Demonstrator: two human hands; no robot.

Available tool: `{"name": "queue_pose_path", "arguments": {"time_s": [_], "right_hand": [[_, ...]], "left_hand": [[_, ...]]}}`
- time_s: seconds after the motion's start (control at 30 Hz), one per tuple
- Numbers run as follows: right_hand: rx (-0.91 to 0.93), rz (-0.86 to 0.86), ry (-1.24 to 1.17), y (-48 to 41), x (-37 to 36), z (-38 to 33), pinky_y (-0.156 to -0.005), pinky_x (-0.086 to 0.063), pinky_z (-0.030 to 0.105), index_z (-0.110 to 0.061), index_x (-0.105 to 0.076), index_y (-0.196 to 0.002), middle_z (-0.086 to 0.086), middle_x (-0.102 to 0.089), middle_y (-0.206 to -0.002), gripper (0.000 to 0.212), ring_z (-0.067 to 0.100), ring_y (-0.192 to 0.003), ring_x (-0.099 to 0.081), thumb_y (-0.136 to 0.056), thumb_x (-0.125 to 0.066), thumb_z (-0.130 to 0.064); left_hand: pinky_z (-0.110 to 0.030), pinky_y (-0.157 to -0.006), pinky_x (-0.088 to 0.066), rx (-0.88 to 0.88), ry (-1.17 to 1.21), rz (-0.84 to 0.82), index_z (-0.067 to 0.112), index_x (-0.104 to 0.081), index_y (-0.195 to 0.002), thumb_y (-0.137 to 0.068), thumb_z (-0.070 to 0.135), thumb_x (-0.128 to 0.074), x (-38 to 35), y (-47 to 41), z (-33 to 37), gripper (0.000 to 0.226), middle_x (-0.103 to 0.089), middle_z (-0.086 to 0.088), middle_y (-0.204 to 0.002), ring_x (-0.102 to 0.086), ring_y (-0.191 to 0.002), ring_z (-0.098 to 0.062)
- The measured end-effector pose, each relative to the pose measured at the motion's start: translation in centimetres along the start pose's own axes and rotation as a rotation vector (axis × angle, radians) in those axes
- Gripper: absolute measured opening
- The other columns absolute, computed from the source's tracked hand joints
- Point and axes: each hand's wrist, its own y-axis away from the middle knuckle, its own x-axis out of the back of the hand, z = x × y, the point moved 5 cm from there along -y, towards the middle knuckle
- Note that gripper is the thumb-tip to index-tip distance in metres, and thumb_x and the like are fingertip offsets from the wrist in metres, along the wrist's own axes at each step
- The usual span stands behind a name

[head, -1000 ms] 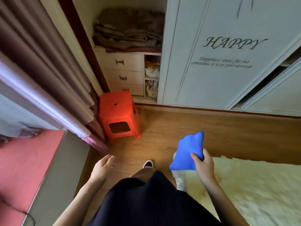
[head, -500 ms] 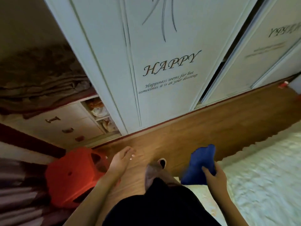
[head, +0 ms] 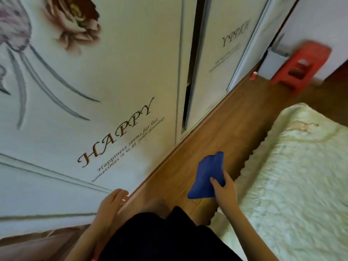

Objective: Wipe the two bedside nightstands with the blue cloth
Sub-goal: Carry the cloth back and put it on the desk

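A folded blue cloth [head: 208,176] hangs over the wooden floor, pinched by my right hand [head: 225,191] at its lower right edge. My left hand [head: 111,204] swings empty at my side with its fingers loosely apart, close to the wardrobe's bottom rail. No nightstand is in view. My dark clothing fills the bottom middle of the view.
A white sliding wardrobe [head: 105,87] with flower prints and "HAPPY" lettering runs along the left. A strip of wooden floor [head: 231,121] leads between it and the bed [head: 293,176] with a pale cover on the right. A red plastic stool [head: 301,63] stands at the far end.
The view has swung right along the wardrobe. The orange stool and open drawers are gone from view; a red stool at the far end has appeared. The cloth stays in my right hand.
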Motion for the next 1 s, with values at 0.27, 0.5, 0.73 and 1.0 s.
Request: {"name": "queue_pose_path", "arguments": {"time_s": [0.27,0.5,0.73,1.0], "right_hand": [[-0.044,0.207,-0.045,-12.3,2.5,-3.8,-0.078,-0.05,0.03,-0.022,-0.058,-0.109,-0.005,-0.065,-0.097,0.023,0.019,-0.091,-0.064,-0.092,-0.061,-0.008],[-0.215,0.506,-0.054,-18.9,9.0,-6.3,-0.084,-0.049,0.039,-0.005,-0.062,-0.119,0.013,-0.068,-0.109,0.048,0.032,-0.103,-0.064,-0.079,-0.061,-0.032],[-0.393,0.746,-0.112,-23.6,16.0,-6.0,-0.061,-0.044,0.034,-0.011,-0.058,-0.087,0.012,-0.063,-0.08,0.006,0.031,-0.076,-0.061,-0.088,-0.059,-0.006],[-0.495,0.788,-0.11,-37.4,25.0,-6.0,-0.067,-0.048,0.044,-0.014,-0.057,-0.085,0.013,-0.064,-0.078,0.005,0.031,-0.075,-0.061,-0.086,-0.058,-0.01]], "left_hand": [[-0.042,-0.087,-0.049,-0.092,-0.136,-0.226,0.019,-0.069,-0.089,-0.099,0.02,-0.045,-5.8,-18.1,13.2,0.026,-0.071,-0.005,-0.092,-0.065,-0.09,-0.024],[-0.035,-0.087,-0.05,-0.261,-0.218,-0.579,0.023,-0.067,-0.092,-0.1,0.025,-0.045,-17.2,-29.5,32.3,0.024,-0.071,-0.003,-0.097,-0.065,-0.095,-0.019],[-0.033,-0.088,-0.052,-0.415,-0.246,-0.742,0.026,-0.066,-0.091,-0.1,0.024,-0.045,-27.8,-34.0,45.7,0.023,-0.07,0.003,-0.095,-0.066,-0.092,-0.016],[-0.03,-0.084,-0.052,-0.393,-0.325,-0.687,0.018,-0.068,-0.101,-0.101,0.028,-0.042,-37.9,-43.1,55.6,0.028,-0.071,0.001,-0.095,-0.065,-0.091,-0.016]]}}
